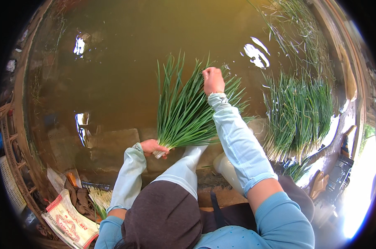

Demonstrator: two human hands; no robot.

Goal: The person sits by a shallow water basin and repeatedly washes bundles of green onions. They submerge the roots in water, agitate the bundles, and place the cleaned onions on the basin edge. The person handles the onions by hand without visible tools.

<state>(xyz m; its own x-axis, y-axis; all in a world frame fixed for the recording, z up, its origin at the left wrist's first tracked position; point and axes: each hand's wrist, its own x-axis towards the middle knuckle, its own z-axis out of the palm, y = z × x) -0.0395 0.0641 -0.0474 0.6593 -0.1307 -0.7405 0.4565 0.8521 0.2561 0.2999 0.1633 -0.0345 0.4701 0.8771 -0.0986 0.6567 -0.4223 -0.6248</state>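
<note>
My left hand (153, 148) grips a fanned-out bunch of green leafy stalks (188, 109), like Chinese chives or thin scallions, by its white root ends. The leaves spread up and to the right over murky brown water (128, 62). At the upper right part of the fan is my right hand (214, 81), its fingers curled against the leaf tips. Whether a leaf is pinched between those fingers is hidden from view. Both forearms wear pale sleeves. Below the bunch, my legs in white coverings (178, 174) stand at the water's edge.
Right of me lies a large pile of similar stalks (300, 115), roots towards me. Loose leaf scraps (300, 34) float beyond it. At lower left are a printed sack (72, 221) and more bundled stalks (100, 197). A plastic crate (12, 186) stands outside the left wall; a dark crate (339, 174) sits right.
</note>
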